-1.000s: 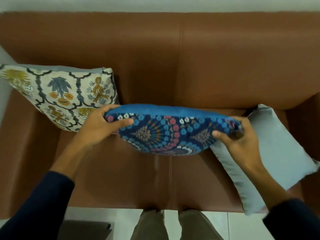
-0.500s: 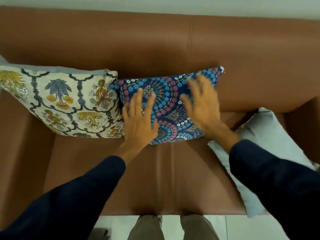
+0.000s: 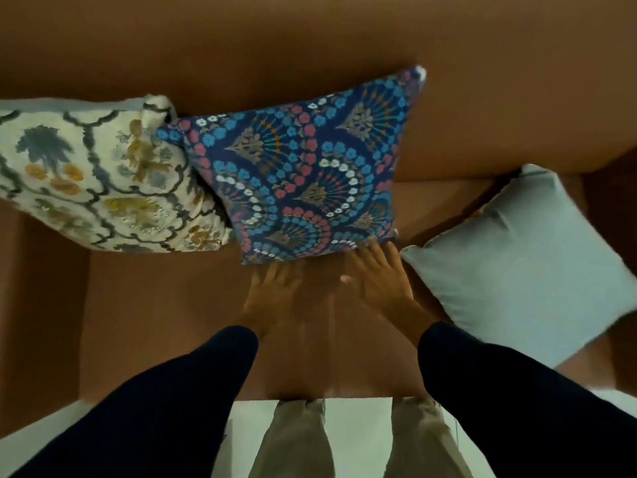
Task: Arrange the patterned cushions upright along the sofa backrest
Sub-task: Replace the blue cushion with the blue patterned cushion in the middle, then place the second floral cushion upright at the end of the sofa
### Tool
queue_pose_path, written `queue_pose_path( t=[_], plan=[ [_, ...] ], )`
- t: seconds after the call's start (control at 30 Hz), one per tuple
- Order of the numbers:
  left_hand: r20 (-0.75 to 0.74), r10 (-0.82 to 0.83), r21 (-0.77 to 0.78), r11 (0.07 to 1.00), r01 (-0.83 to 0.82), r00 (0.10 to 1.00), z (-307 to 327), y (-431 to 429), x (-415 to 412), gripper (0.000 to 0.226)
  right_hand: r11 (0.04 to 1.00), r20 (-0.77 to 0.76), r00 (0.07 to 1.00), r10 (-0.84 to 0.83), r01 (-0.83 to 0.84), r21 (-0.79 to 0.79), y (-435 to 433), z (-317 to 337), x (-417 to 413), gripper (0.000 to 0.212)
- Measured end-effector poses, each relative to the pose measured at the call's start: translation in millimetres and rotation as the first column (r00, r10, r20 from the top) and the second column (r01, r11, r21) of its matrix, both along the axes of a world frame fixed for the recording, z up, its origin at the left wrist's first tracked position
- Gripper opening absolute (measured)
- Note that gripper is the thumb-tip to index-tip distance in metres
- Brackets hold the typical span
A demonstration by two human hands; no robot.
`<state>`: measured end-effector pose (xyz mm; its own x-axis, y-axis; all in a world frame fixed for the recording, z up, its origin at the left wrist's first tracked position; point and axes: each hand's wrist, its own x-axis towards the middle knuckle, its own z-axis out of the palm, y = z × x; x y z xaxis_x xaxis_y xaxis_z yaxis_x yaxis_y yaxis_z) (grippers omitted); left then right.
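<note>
The blue patterned cushion (image 3: 306, 167) stands upright in the middle of the frame, leaning on the brown sofa backrest (image 3: 241, 56), its upper right corner reaching highest. Its left edge overlaps the cream patterned cushion (image 3: 100, 177), which stands against the backrest at the left of the frame.

Both hands lie just below the blue cushion's lower edge, over the sofa seat (image 3: 155, 322). The left hand (image 3: 272, 291) is blurred, fingers spread flat and pointing up toward the cushion's bottom left corner — whether they touch it cannot be told. The right hand (image 3: 379, 277) is also open and flat, its fingertips (image 3: 370, 251) at the cushion's lower right corner, touching or nearly so. Neither hand closes on anything; the cushion sits above the fingers, not between them.

At the right of the frame a plain grey cushion (image 3: 527, 257) lies tilted on the seat — apart from the blue one, just beside the right hand.
</note>
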<state>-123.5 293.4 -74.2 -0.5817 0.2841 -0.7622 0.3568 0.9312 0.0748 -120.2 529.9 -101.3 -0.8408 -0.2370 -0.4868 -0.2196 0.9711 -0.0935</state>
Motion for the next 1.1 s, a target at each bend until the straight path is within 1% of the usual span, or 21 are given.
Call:
queue_pose_path(
  t=[0.03, 0.1, 0.17, 0.2, 0.23, 0.27, 0.3, 0.33, 0.37, 0.4, 0.43, 0.5, 0.57, 0.6, 0.7, 0.77, 0.83, 0.9, 0.97, 1.03, 1.1],
  plan=[
    [0.037, -0.007, 0.000, 1.000, 0.007, 0.999, 2, 7, 5, 0.092, 0.987, -0.054, 0.986, -0.158, 0.155, -0.048, 12, 8, 8, 0.065],
    [0.056, 0.015, 0.027, 1.000, -0.016, 0.998, 9, 30, 7, 0.078, 0.904, -0.170, 0.889, -0.425, 0.407, -0.132, 46, 24, 24, 0.057],
    [0.026, 0.084, 0.103, 0.991, -0.087, 0.996, 20, 79, 2, 0.068, 0.770, -0.256, 0.726, -0.638, 0.605, -0.204, 102, 37, 49, 0.051],
    [-0.009, 0.126, 0.161, 0.979, -0.123, 0.992, 24, 104, -4, 0.066, 0.661, -0.264, 0.608, -0.749, 0.711, -0.239, 130, 40, 60, 0.051],
    [-0.045, 0.159, 0.230, 0.962, -0.145, 0.986, 28, 136, -12, 0.067, 0.502, -0.242, 0.447, -0.861, 0.824, -0.264, 164, 43, 74, 0.053],
    [-0.064, 0.201, 0.294, 0.940, -0.174, 0.977, 32, 167, -20, 0.069, 0.280, -0.177, 0.238, -0.955, 0.920, -0.274, 194, 43, 90, 0.059],
    [-0.056, 0.253, 0.339, 0.915, -0.220, 0.966, 33, 189, -29, 0.072, 0.010, -0.075, -0.010, -0.997, 0.965, -0.262, 215, 42, 103, 0.067],
    [-0.023, 0.293, 0.360, 0.894, -0.266, 0.956, 33, 213, -35, 0.076, -0.305, 0.081, -0.294, -0.952, 0.921, -0.243, 235, 40, 116, 0.075],
    [0.035, 0.322, 0.353, 0.882, -0.314, 0.946, 30, 238, -39, 0.081, -0.534, 0.267, -0.477, -0.837, 0.819, -0.209, 252, 37, 128, 0.081],
    [0.107, 0.362, 0.322, 0.869, -0.377, 0.926, 27, 257, -41, 0.087, -0.678, 0.480, -0.540, -0.692, 0.714, -0.174, 260, 36, 135, 0.084],
    [0.182, 0.417, 0.285, 0.844, -0.454, 0.890, 26, 272, -41, 0.093, -0.730, 0.617, -0.522, -0.589, 0.671, -0.130, 267, 36, 140, 0.086],
    [0.278, 0.519, 0.248, 0.774, -0.582, 0.808, 28, 293, -35, 0.103, -0.725, 0.677, -0.493, -0.547, 0.683, -0.088, 273, 44, 144, 0.092],
    [0.251, 0.539, 0.269, 0.759, -0.593, 0.804, 41, 304, -22, 0.107, -0.731, 0.667, -0.480, -0.570, 0.667, -0.144, 277, 57, 147, 0.091],
    [0.215, 0.527, 0.275, 0.775, -0.569, 0.822, 51, 305, -19, 0.106, -0.702, 0.639, -0.446, -0.626, 0.680, -0.213, 282, 66, 150, 0.088],
    [0.102, 0.474, 0.319, 0.817, -0.480, 0.874, 90, 300, -15, 0.103, -0.470, 0.523, -0.204, -0.828, 0.761, -0.447, 306, 111, 156, 0.084],
    [0.155, 0.499, 0.439, 0.738, -0.512, 0.852, 117, 296, -19, 0.109, -0.284, 0.466, 0.033, -0.884, 0.754, -0.592, 331, 147, 151, 0.084],
    [0.211, 0.496, 0.552, 0.650, -0.521, 0.842, 139, 295, -26, 0.109, -0.119, 0.413, 0.252, -0.875, 0.715, -0.689, 358, 182, 130, 0.076],
    [0.144, 0.500, 0.619, 0.627, -0.472, 0.854, 156, 296, -33, 0.092, 0.068, 0.288, 0.402, -0.869, 0.675, -0.735, 378, 207, 101, 0.068],
    [0.080, 0.562, 0.674, 0.578, -0.460, 0.823, 167, 299, -46, 0.064, 0.266, 0.080, 0.466, -0.881, 0.628, -0.731, 395, 221, 61, 0.057],
    [0.053, 0.599, 0.723, 0.529, -0.445, 0.799, 173, 301, -61, 0.040, 0.382, -0.076, 0.476, -0.876, 0.590, -0.711, 408, 228, 18, 0.045],
    [0.079, 0.630, 0.752, 0.471, -0.461, 0.773, 179, 300, -83, 0.040, 0.487, -0.180, 0.508, -0.842, 0.573, -0.659, 413, 234, -28, 0.034]
  ],
)
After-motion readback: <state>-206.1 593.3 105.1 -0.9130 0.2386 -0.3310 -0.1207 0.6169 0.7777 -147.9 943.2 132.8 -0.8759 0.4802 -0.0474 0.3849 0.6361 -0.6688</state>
